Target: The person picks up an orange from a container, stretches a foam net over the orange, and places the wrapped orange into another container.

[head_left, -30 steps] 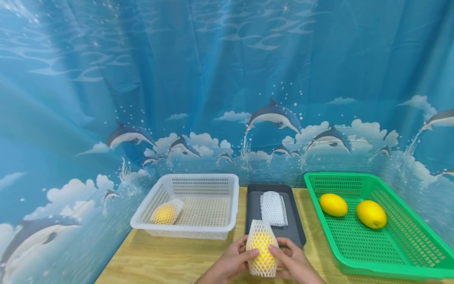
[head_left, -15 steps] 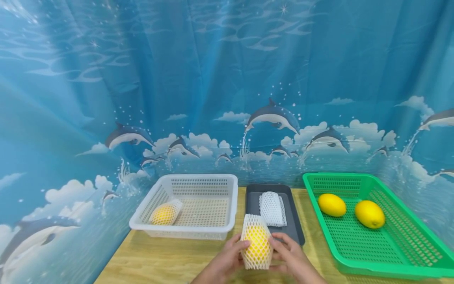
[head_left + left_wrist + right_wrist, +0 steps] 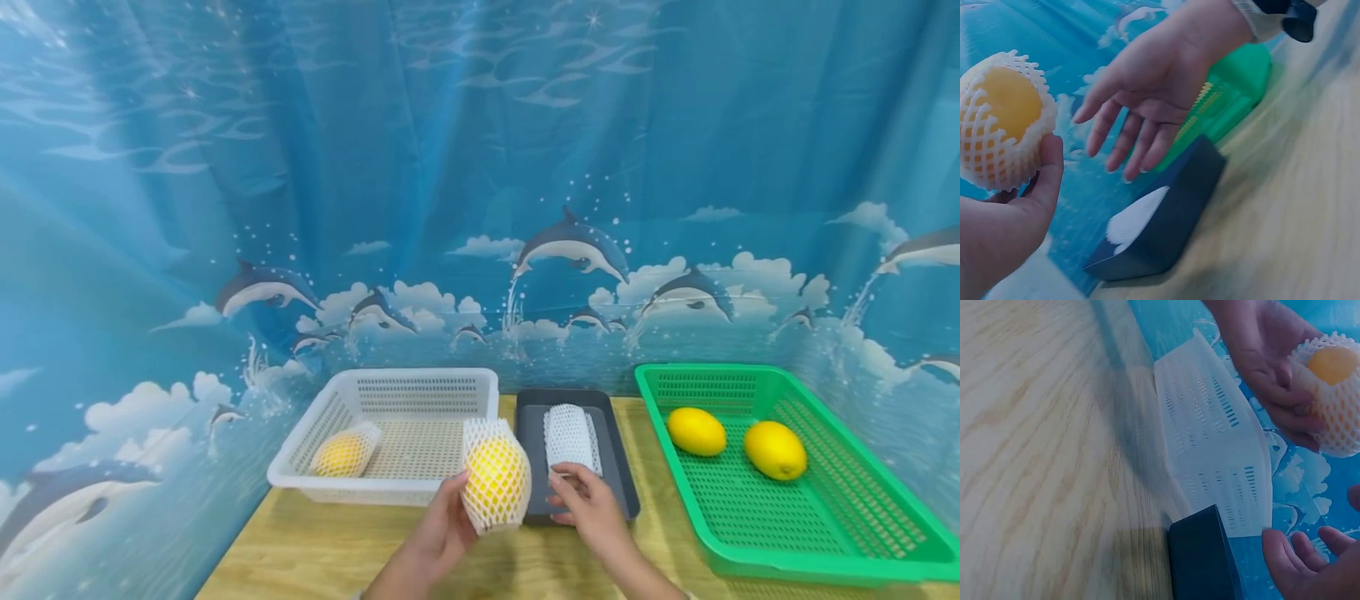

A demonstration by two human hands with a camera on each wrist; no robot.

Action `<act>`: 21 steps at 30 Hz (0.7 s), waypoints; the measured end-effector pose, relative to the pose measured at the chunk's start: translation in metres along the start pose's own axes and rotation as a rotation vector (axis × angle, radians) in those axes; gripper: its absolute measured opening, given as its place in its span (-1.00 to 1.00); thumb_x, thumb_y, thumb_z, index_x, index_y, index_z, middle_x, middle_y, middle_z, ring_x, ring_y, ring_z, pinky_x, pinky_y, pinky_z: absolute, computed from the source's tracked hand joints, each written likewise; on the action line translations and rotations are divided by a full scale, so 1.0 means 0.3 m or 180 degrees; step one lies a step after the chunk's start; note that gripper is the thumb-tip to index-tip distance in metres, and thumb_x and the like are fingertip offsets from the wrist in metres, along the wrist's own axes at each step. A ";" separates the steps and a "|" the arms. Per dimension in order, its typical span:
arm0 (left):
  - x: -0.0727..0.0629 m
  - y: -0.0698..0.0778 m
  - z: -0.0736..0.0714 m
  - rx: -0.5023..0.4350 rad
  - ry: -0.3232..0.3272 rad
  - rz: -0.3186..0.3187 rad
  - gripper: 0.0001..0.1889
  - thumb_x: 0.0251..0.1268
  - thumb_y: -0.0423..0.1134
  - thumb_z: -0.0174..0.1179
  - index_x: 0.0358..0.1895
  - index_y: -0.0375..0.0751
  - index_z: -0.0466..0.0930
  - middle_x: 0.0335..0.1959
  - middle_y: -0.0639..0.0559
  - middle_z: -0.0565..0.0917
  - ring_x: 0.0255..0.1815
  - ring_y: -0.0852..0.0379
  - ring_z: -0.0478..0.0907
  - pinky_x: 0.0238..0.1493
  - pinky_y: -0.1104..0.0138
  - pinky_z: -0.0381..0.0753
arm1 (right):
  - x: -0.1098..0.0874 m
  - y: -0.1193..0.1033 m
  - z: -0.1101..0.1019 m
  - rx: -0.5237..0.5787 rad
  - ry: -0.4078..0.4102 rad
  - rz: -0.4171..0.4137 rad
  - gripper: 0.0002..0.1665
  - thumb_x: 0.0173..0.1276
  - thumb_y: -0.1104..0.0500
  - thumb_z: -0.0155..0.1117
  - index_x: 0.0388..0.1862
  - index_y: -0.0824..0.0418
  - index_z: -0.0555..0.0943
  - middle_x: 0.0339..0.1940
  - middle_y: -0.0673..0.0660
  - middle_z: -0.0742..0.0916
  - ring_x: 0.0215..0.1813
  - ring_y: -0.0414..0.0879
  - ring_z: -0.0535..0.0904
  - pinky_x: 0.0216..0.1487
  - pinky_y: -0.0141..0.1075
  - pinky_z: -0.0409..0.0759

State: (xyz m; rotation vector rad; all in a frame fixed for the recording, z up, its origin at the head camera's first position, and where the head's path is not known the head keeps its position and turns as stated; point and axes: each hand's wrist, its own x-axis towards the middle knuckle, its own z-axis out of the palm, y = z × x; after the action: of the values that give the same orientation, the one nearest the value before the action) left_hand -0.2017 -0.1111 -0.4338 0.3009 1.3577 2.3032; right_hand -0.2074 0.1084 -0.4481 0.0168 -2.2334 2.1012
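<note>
My left hand (image 3: pixel 442 525) grips a yellow lemon (image 3: pixel 497 479) sleeved in a white foam net, held up above the table in front of the white basket. In the left wrist view the lemon's bare end (image 3: pixel 1013 103) shows through the net's mouth. My right hand (image 3: pixel 588 508) is apart from that lemon, fingers loosely bent and holding nothing, over the front of the dark grey tray (image 3: pixel 617 467). White foam nets (image 3: pixel 567 437) lie in this tray, just beyond the right fingertips.
The white basket (image 3: pixel 382 487) at the left contains another netted lemon (image 3: pixel 341 456). In the green basket (image 3: pixel 795 533) at the right lie two bare lemons, one left (image 3: pixel 696 431) and one right (image 3: pixel 775 450). A dolphin-printed curtain (image 3: pixel 450 167) hangs behind the wooden table (image 3: pixel 300 550).
Both hands were on the netted lemon before. The right hand has let go, while the left hand has carried the lemon left and a little up, toward the white basket.
</note>
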 end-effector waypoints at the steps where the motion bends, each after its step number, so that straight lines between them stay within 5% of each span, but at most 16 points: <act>1: -0.006 0.016 -0.009 -0.0033 -0.0041 0.0034 -0.58 0.54 0.02 -0.30 0.19 -0.07 0.43 -0.06 0.16 0.65 -0.05 0.25 0.58 0.02 0.43 0.54 | 0.005 0.001 0.009 -0.0083 0.0011 -0.0127 -0.58 0.41 0.14 0.23 0.10 0.41 0.52 -0.15 0.25 0.68 -0.21 0.07 0.67 -0.28 -0.19 0.73; 7: -0.023 0.098 -0.057 -0.0467 -0.0294 0.0262 -0.56 0.58 0.02 -0.44 0.17 0.08 0.44 0.05 0.12 0.65 0.03 0.19 0.61 0.07 0.38 0.59 | 0.029 0.005 0.042 -0.0680 0.0074 -0.0811 -0.59 0.33 0.08 0.33 0.07 0.27 0.58 -0.03 0.19 0.69 -0.02 0.06 0.65 -0.05 -0.26 0.67; 15: -0.023 0.173 -0.101 -0.0845 0.0119 0.0497 -0.49 0.54 0.18 -0.40 0.12 0.19 0.58 0.08 0.11 0.62 0.05 0.13 0.60 0.11 0.27 0.59 | 0.045 0.012 0.093 -0.1453 0.0221 -0.1604 -0.48 0.20 -0.02 0.44 0.11 0.11 0.60 0.05 0.06 0.67 0.06 -0.02 0.59 0.05 -0.05 0.62; 21: -0.031 0.199 -0.159 -0.0944 0.0037 0.0742 -0.46 0.52 0.21 -0.42 0.11 0.14 0.56 0.04 0.10 0.61 0.03 0.13 0.59 0.11 0.27 0.59 | 0.065 0.020 0.139 -0.1560 0.0195 -0.1997 -0.40 0.16 -0.01 0.47 0.15 0.17 0.57 0.14 0.16 0.63 0.16 0.10 0.56 0.12 0.08 0.56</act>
State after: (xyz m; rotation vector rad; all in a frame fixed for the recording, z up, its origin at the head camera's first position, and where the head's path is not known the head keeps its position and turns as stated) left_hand -0.2284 -0.1771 -0.4051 0.3655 1.0097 2.6596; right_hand -0.2291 0.0681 -0.4554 0.5342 -2.2436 1.2036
